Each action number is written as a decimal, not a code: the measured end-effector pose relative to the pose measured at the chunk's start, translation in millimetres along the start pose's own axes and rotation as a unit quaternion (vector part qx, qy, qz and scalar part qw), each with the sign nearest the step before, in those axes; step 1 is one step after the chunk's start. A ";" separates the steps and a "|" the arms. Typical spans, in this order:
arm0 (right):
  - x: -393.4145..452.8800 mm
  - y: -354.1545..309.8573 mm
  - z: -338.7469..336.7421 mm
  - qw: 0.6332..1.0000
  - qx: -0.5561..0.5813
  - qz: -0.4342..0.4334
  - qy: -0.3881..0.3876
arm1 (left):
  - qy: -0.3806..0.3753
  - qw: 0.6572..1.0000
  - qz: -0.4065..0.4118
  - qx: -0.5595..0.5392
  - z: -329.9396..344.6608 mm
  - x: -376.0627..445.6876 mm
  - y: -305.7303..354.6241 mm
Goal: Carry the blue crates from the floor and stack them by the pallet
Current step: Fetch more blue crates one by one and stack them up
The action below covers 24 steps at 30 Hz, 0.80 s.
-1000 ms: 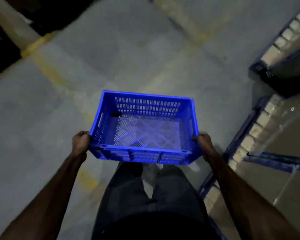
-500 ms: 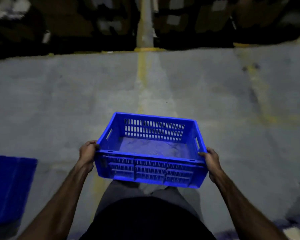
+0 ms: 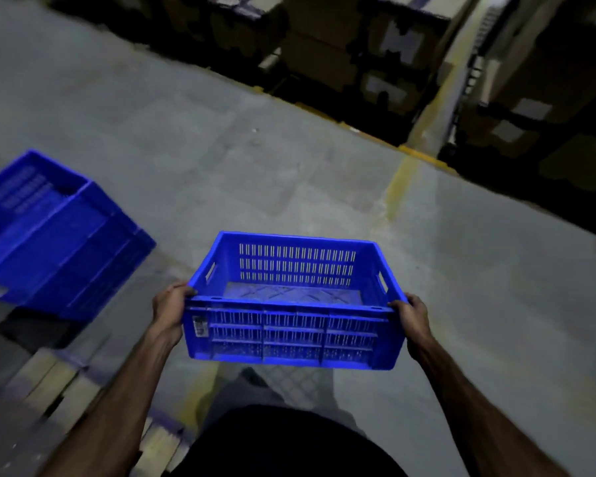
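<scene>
I hold an empty blue slotted crate [image 3: 289, 335] in the air in front of my waist, level and upright. My left hand [image 3: 168, 313] grips its near left corner at the rim. At the near right corner my right hand [image 3: 411, 316] grips the rim. A stack of blue crates [image 3: 49, 235] stands at the left, blurred, beside a wooden pallet [image 3: 49, 383] whose edge shows at lower left.
Grey concrete floor [image 3: 255, 160] with faded yellow lines stretches ahead. Dark racking with cardboard boxes [image 3: 324, 46] runs along the far side, behind a yellow floor strip. My legs show under the crate.
The view has swung left: the stack of blue crates has come well into view and the pallet edge now shows at lower left. Both hands keep the same grip on the crate.
</scene>
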State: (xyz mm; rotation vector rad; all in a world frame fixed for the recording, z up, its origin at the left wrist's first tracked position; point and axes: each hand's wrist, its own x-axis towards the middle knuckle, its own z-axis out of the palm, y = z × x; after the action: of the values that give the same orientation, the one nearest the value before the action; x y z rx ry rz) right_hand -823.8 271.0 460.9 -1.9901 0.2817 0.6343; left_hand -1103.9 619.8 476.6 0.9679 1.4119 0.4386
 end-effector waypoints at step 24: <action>19.9 -203.6 401.1 0.936 -0.132 -0.151 -0.290 | 0.295 0.931 -0.021 -0.214 -236.1 87.5 40.7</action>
State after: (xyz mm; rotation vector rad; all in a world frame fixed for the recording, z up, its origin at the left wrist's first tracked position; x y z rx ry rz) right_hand -841.8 720.8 452.6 -1.9363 -0.4827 1.0591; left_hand -1301.6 780.9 482.4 0.4563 1.7615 1.0209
